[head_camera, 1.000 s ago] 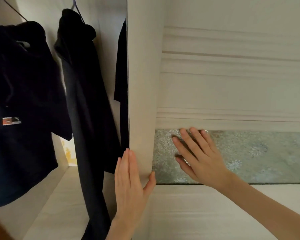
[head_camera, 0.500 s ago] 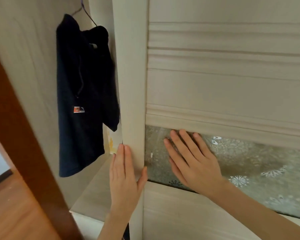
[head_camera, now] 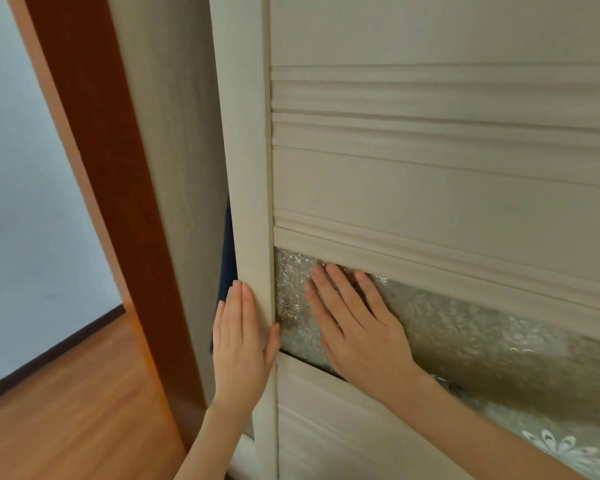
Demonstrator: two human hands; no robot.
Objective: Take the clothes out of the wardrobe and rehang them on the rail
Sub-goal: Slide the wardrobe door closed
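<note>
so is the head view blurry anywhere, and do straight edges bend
Head view: the orange-brown wooden floor and brown door frame are motion-smeared; both hands, left and right, look sharper; the cream sliding door's mouldings slant and curve from wide-angle distortion.

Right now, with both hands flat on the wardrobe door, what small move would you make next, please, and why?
Probably ease the sliding door gently shut with the left hand and right hand: only a narrow gap remains, showing a sliver of dark garment.

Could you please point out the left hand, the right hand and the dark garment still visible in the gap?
left hand (head_camera: 241,344), head view, on the back of the hand.
right hand (head_camera: 359,336), head view, on the back of the hand.
dark garment (head_camera: 226,271), head view, on the visible strip.
</note>
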